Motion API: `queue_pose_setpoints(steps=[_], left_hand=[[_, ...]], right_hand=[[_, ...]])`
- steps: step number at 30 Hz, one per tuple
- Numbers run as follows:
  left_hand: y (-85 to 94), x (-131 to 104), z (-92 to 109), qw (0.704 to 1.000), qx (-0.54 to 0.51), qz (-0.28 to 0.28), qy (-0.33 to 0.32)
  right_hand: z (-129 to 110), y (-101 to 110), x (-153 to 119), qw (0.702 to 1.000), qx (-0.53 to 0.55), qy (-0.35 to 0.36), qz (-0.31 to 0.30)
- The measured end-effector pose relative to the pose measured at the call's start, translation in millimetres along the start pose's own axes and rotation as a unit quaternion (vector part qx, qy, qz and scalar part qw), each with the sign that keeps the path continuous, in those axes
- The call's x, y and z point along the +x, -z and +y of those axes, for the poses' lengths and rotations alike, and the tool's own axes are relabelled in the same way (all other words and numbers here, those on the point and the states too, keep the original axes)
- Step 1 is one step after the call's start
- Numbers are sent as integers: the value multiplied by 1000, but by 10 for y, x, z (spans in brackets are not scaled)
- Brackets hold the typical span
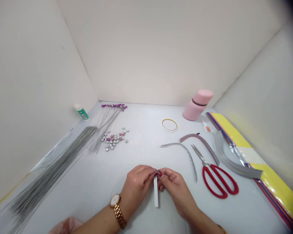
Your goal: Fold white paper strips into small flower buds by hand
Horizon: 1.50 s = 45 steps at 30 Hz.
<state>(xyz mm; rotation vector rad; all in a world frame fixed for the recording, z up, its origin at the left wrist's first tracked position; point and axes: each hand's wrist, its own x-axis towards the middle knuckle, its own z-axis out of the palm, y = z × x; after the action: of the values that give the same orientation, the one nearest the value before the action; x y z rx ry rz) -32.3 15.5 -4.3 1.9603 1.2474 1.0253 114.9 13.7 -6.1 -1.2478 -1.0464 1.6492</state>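
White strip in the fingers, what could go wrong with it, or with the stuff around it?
The left hand and right hand pinch the narrow strip near its top, so it might slip or crease.

The small silver pieces lie loose on the table, so a bump could scatter them.

The scissors lie uncovered to the right, so a careless reach that way might meet their blades.

Paper strip [156, 195] is white; scissors [206, 164] show red handles and silver blades; wristwatch [115, 200] is gold with a white dial. Bottle [197, 105] is pink with a dark band, wires [51, 174] grey, glue container [82, 113] green and white. Small stars [117, 141] are mostly silver, some pink.
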Motion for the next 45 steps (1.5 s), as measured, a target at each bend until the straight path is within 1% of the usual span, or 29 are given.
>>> queue_pose_setpoints(steps=[2,4,6,8,10,12,14,16,24,29,32,34,36,37,40,45], left_hand=[[4,-6,-10,1000,-1,-13,-14],[11,-2,-10,999,-25,-30,1],[19,14,-1,996,-73,-34,40],[22,37,4,986,-135,-34,97],[13,59,-1,968,-195,-36,156],[-7,71,-15,948,-243,-23,206],[-30,73,-30,929,-282,-7,241],[-47,68,-36,916,-305,-2,260],[-66,60,-29,910,-298,0,287],[-66,71,-40,889,-343,-25,302],[-72,71,-40,897,-338,-31,284],[-82,66,-41,887,-368,-26,278],[-94,60,-46,868,-404,-12,288],[-99,58,-48,863,-409,-1,296],[-104,55,-48,864,-393,25,314],[-99,60,-30,866,-385,26,318]], right_hand=[[-1,6,6,1000,9,1,7],[-10,12,9,1000,19,-3,11],[-20,16,12,999,30,-9,8],[-23,19,16,999,36,-11,4],[-15,22,22,999,35,-10,2],[1,25,28,1000,30,-7,2],[18,28,29,1000,24,-7,0],[29,29,28,1000,18,-10,2],[18,12,9,1000,13,-10,24],[-17,-1,-16,999,28,-5,19],[-45,-12,-20,999,21,3,24],[-55,-18,-18,999,25,3,20],[-49,-21,-14,1000,25,-6,4],[-42,-21,-12,1000,20,-13,-3],[-8,-14,-6,1000,-4,-29,-10],[11,-6,-10,999,-5,-42,-5]])
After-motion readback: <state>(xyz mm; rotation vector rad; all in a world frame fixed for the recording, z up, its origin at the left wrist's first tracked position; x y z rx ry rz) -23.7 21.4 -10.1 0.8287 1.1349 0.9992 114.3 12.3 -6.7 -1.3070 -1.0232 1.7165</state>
